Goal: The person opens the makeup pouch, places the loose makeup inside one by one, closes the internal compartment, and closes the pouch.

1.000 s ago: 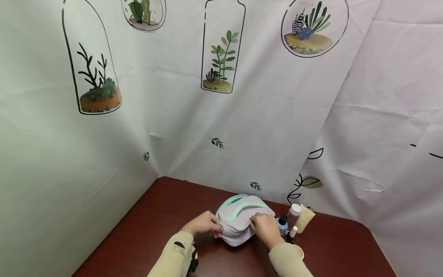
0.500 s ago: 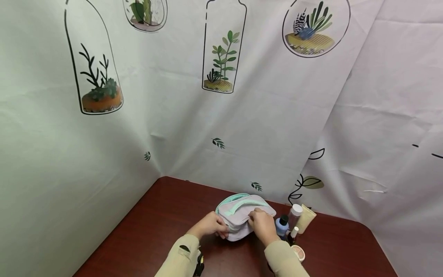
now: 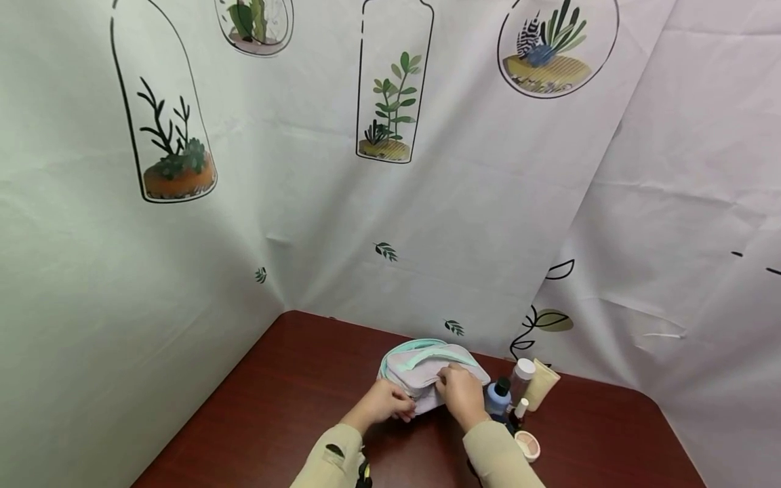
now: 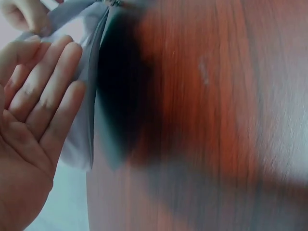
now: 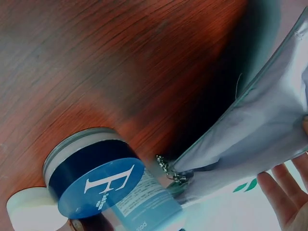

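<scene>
A pale lilac cosmetic bag (image 3: 421, 369) with a mint handle and trim lies near the table's back edge. At its front left, my left hand (image 3: 384, 405) pinches the bag's edge between thumb and forefinger; the other fingers (image 4: 57, 84) stretch out alongside in the left wrist view. What exactly sits in that pinch I cannot tell. My right hand (image 3: 462, 396) grips the front flap near its middle. Seen from the right wrist, its fingers (image 5: 281, 195) lie at the bag's lower edge, and a small metal chain (image 5: 168, 171) hangs at the bag's corner.
Right of the bag stand a blue bottle (image 3: 497, 400) with a black cap, a white-capped container (image 3: 522, 378), a cream tube (image 3: 541, 388) and a small white-capped bottle (image 3: 518, 413). A round compact (image 3: 527, 446) lies nearer. A blue-lidded jar (image 5: 103, 180) shows beside the bag.
My left hand has moved right along the bag's front edge, closer to the right hand. The right hand has risen slightly with the flap, then stayed nearly in place.
</scene>
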`<state>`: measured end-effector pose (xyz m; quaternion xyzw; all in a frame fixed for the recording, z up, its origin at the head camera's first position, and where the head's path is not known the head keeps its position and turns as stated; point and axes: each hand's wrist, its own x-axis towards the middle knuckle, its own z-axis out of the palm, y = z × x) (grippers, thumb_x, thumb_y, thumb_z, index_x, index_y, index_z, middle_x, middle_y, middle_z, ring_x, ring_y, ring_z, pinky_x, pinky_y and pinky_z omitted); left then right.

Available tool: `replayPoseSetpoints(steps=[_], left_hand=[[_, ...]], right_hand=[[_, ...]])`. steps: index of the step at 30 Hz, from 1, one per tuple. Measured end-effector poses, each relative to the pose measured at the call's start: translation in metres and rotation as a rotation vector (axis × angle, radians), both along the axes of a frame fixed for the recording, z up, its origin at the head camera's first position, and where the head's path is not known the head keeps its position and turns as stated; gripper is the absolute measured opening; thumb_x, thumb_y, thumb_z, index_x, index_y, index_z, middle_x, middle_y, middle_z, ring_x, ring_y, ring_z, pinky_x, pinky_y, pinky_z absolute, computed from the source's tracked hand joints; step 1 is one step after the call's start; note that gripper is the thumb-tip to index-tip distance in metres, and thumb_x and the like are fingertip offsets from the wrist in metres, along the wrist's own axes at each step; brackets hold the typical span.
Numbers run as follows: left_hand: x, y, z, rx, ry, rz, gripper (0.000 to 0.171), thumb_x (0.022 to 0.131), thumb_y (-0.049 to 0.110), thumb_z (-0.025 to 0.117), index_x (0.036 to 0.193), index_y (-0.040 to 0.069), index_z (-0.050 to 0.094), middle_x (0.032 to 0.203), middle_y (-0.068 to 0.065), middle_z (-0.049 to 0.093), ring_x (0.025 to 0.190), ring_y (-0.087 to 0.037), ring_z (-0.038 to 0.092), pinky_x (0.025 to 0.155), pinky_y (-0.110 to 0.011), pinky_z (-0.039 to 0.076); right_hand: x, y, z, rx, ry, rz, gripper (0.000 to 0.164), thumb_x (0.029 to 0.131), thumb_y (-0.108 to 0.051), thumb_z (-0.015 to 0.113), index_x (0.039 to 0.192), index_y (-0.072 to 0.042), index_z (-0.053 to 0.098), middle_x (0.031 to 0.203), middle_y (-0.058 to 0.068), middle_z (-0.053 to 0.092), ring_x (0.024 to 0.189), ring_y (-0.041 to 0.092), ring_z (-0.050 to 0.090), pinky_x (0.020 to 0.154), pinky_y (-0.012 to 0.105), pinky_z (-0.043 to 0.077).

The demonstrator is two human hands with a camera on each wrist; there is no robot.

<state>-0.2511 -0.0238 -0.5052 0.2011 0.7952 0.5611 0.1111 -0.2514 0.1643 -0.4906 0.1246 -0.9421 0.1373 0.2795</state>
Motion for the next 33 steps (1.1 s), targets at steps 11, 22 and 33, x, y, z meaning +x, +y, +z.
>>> replayPoseSetpoints(steps=[11, 22, 33], left_hand=[[0.007, 0.027, -0.012, 0.086, 0.099, 0.120, 0.016, 0.081, 0.009, 0.068, 0.068, 0.001, 0.071, 0.058, 0.002, 0.064, 0.051, -0.008, 0.061, 0.047, -0.024, 0.047], [-0.009, -0.032, 0.014, -0.104, -0.183, -0.258, 0.016, 0.082, 0.006, 0.059, 0.077, -0.004, 0.070, 0.071, -0.013, 0.068, 0.060, -0.022, 0.065, 0.049, -0.031, 0.051], [-0.032, -0.054, 0.008, -0.110, -0.040, 0.087, 0.010, 0.084, 0.006, 0.060, 0.081, -0.003, 0.064, 0.076, -0.008, 0.062, 0.065, -0.021, 0.059, 0.053, -0.036, 0.050]], right_hand=[[0.003, 0.001, -0.001, 0.024, -0.038, 0.039, 0.007, 0.072, -0.008, 0.074, 0.078, -0.009, 0.071, 0.071, -0.003, 0.053, 0.062, 0.020, 0.058, 0.058, 0.034, 0.048], [0.008, 0.028, -0.001, -0.024, -0.079, 0.262, 0.015, 0.072, 0.001, 0.073, 0.079, -0.012, 0.069, 0.081, -0.005, 0.061, 0.079, 0.013, 0.059, 0.069, 0.029, 0.049], [0.009, 0.055, -0.017, 0.092, -0.019, 0.368, 0.033, 0.067, 0.011, 0.068, 0.063, -0.021, 0.061, 0.082, -0.008, 0.050, 0.073, 0.008, 0.047, 0.061, 0.027, 0.043]])
